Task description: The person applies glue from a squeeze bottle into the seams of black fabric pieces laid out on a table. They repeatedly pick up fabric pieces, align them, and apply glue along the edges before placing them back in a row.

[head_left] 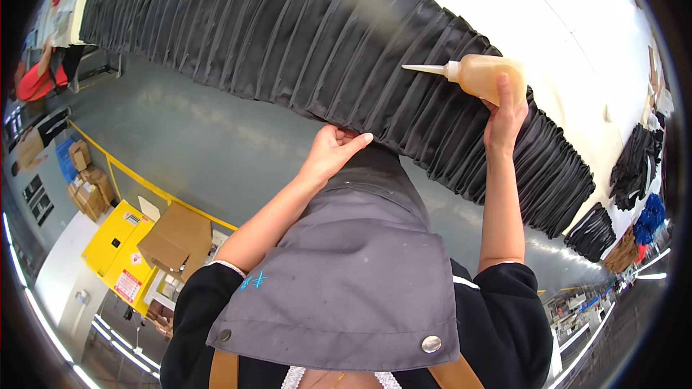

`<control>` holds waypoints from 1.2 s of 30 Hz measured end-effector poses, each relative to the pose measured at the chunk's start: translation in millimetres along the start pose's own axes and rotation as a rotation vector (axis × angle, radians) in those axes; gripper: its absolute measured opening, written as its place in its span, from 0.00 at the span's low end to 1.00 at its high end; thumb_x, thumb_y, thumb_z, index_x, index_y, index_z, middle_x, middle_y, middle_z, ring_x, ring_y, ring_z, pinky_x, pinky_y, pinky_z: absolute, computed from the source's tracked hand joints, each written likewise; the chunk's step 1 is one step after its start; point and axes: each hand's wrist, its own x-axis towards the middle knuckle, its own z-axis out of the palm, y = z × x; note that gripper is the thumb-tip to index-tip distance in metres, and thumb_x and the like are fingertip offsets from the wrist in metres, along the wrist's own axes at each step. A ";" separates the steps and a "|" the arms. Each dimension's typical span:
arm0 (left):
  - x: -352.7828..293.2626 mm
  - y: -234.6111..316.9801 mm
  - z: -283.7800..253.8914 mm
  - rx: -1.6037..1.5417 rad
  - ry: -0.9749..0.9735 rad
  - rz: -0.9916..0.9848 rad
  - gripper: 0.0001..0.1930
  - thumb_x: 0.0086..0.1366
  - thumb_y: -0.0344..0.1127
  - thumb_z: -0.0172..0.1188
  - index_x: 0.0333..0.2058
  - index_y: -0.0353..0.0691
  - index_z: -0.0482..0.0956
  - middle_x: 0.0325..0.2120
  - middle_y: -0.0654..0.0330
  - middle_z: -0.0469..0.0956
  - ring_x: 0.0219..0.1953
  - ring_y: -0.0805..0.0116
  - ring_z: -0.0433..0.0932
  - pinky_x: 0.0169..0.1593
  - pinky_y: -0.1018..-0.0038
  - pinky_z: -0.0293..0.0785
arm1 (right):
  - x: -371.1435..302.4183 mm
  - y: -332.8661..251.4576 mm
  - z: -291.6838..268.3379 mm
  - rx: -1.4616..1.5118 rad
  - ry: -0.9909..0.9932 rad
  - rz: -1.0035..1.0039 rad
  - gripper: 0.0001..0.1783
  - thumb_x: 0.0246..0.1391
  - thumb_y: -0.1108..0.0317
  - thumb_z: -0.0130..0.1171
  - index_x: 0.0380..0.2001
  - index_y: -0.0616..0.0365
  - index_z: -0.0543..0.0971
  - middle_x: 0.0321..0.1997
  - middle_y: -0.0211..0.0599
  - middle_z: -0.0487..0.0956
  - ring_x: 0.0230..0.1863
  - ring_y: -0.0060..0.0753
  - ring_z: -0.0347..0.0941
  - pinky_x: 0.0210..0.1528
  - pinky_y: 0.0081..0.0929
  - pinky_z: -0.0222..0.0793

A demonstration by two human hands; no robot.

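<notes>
A long row of overlapping black fabric pieces [303, 36] lies fanned out across the table. At the row's near edge, my left hand [333, 151] is closed, thumb against bent fingers, pinching the edge of a piece; the fingertips are partly hidden under the cloth. My right hand [507, 117] is wrapped round a squeeze bottle [484, 75] with a long pale nozzle and amber contents. The bottle is tilted on its side above the right part of the row, its nozzle pointing left over the fabric.
The pale table [559, 36] extends beyond the row. More black fabric [634, 162] and a blue bundle [650, 217] lie at the far right. A yellow cabinet [115, 245], a cardboard box [175, 239] and a yellow rail [140, 181] stand at left. Another person [40, 81] is at the far left.
</notes>
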 end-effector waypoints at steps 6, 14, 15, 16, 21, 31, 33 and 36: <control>0.5 0.5 0.7 0.004 0.012 -0.005 0.20 0.60 0.43 0.68 0.41 0.32 0.79 0.33 0.57 0.81 0.38 0.72 0.78 0.46 0.73 0.73 | -18.5 9.6 2.2 -0.032 -0.022 0.013 0.26 0.58 0.53 0.62 0.50 0.64 0.74 0.46 0.36 0.77 0.47 0.28 0.75 0.44 0.28 0.77; 0.7 -1.1 0.1 -0.014 0.004 0.018 0.19 0.60 0.42 0.68 0.41 0.32 0.78 0.33 0.57 0.81 0.38 0.72 0.78 0.45 0.73 0.73 | -44.6 3.6 10.3 -0.002 -0.119 0.039 0.24 0.55 0.57 0.66 0.46 0.65 0.76 0.41 0.32 0.76 0.44 0.22 0.69 0.51 0.22 0.62; 0.6 -1.5 0.2 -0.023 0.003 0.023 0.19 0.60 0.42 0.68 0.42 0.32 0.78 0.33 0.57 0.81 0.38 0.72 0.78 0.46 0.73 0.73 | -47.4 3.2 11.1 -0.006 -0.131 0.047 0.23 0.55 0.57 0.66 0.46 0.64 0.76 0.41 0.32 0.76 0.44 0.22 0.69 0.50 0.22 0.63; 0.5 -1.8 0.3 -0.027 0.003 0.017 0.19 0.60 0.41 0.68 0.42 0.32 0.78 0.34 0.57 0.81 0.38 0.71 0.78 0.46 0.73 0.73 | -50.0 2.9 11.0 -0.010 -0.149 0.053 0.23 0.55 0.57 0.66 0.45 0.64 0.76 0.41 0.32 0.76 0.43 0.21 0.69 0.50 0.22 0.63; -1.0 -1.3 -0.4 0.010 0.003 -0.015 0.22 0.58 0.40 0.70 0.44 0.30 0.76 0.36 0.55 0.81 0.41 0.69 0.79 0.49 0.71 0.73 | -46.0 -0.8 -6.3 0.224 -0.157 0.335 0.26 0.58 0.52 0.61 0.51 0.59 0.73 0.45 0.32 0.77 0.48 0.27 0.73 0.48 0.28 0.69; -2.6 -1.8 18.1 0.056 -0.180 -0.087 0.26 0.58 0.47 0.69 0.45 0.28 0.76 0.36 0.54 0.81 0.42 0.69 0.79 0.51 0.71 0.73 | 27.9 -18.2 -35.9 0.314 0.190 -0.044 0.30 0.59 0.48 0.59 0.56 0.59 0.70 0.53 0.39 0.75 0.53 0.35 0.74 0.54 0.30 0.76; -0.8 -3.1 22.4 0.067 -0.177 -0.071 0.26 0.59 0.48 0.69 0.45 0.29 0.77 0.36 0.54 0.81 0.42 0.69 0.79 0.50 0.71 0.73 | 33.2 -21.0 -32.9 0.209 0.199 -0.094 0.30 0.59 0.49 0.61 0.56 0.59 0.70 0.54 0.38 0.74 0.55 0.34 0.72 0.55 0.32 0.75; 0.5 -4.8 25.7 0.086 -0.159 -0.061 0.25 0.60 0.49 0.67 0.44 0.30 0.79 0.36 0.54 0.81 0.42 0.69 0.79 0.49 0.71 0.73 | 37.6 -22.3 -26.3 0.135 0.226 -0.156 0.30 0.58 0.50 0.61 0.56 0.59 0.70 0.54 0.38 0.73 0.56 0.33 0.71 0.55 0.33 0.75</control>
